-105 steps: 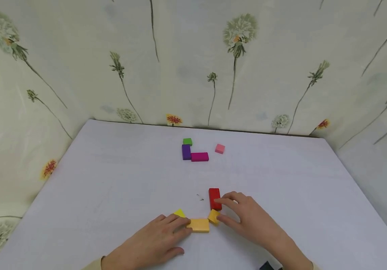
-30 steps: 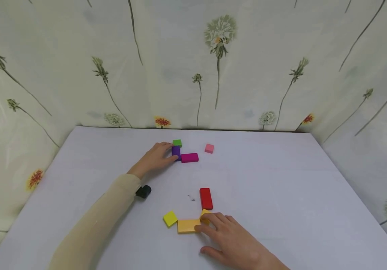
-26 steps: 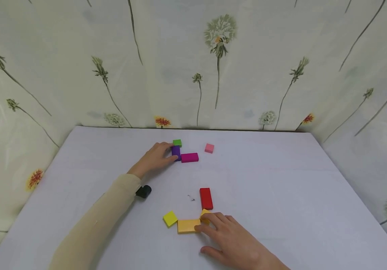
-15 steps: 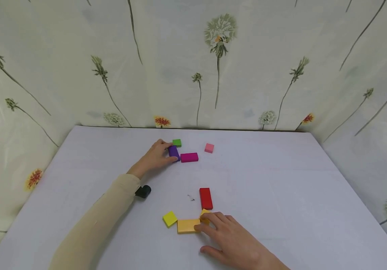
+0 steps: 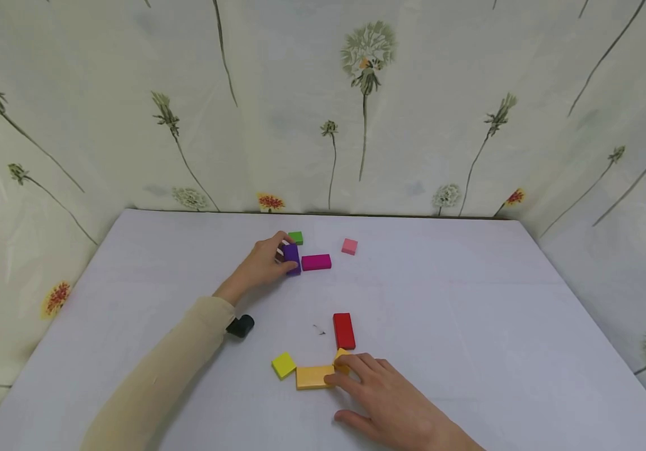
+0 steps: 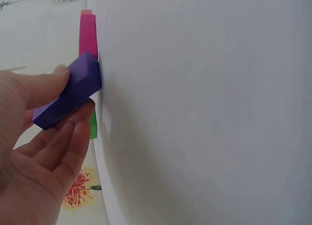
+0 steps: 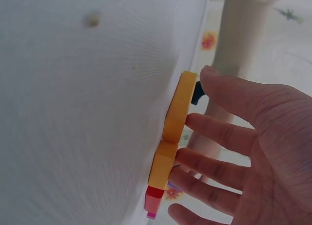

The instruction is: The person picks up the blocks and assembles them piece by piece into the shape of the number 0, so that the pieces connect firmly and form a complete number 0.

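At the far side of the table, my left hand pinches a purple block between thumb and fingers. In the left wrist view the purple block looks tilted. A green block lies just behind it, and a magenta block just to its right. Near the front, my right hand rests its fingertips on a long orange block and a small orange block, partly covered by the fingers. The right wrist view shows these fingers fairly straight, with the thumb apart from the blocks.
A red block touches or nearly touches the small orange one. A yellow block sits at the long orange block's left corner. A pink block lies apart at the back. Flowered cloth hangs behind the white table.
My left hand went from the front blocks to the purple block, gripped it and shifted it slightly away from the green and magenta ones. My right hand moved onto the orange blocks, then stayed still.
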The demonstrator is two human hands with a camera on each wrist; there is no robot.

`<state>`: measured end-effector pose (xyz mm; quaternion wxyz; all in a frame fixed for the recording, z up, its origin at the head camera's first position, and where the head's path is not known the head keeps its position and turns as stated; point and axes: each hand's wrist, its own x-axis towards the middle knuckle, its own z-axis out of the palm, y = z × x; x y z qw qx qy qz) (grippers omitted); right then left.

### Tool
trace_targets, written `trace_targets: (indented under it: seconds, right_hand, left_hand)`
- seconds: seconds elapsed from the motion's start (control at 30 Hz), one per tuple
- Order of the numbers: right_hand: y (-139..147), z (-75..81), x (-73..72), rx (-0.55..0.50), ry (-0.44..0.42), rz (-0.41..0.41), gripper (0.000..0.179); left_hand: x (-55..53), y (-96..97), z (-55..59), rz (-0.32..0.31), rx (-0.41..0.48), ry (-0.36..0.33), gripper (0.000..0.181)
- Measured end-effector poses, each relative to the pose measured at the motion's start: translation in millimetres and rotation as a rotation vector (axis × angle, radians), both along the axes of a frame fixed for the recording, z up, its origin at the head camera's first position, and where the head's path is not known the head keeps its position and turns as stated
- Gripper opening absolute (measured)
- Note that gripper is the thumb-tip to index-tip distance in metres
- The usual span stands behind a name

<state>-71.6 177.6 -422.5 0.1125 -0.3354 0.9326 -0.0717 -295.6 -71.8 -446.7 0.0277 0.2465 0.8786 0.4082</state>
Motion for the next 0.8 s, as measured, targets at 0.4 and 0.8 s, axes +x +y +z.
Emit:
trace_targets:
  seconds: [0.4, 0.8]
  right_hand:
    - [-1, 0.6, 0.5, 0.001, -0.032, -0.019, 0.047]
    - [-1, -1.4, 0.4, -0.01, 0.001, -0.018, 0.046]
  left_hand:
    - [15.9, -1.1, 1.4, 0.042, 0.085, 0.034, 0.034]
    - [31.1, -10.5, 10.0, 0.089, 0.141, 0.033, 0.033]
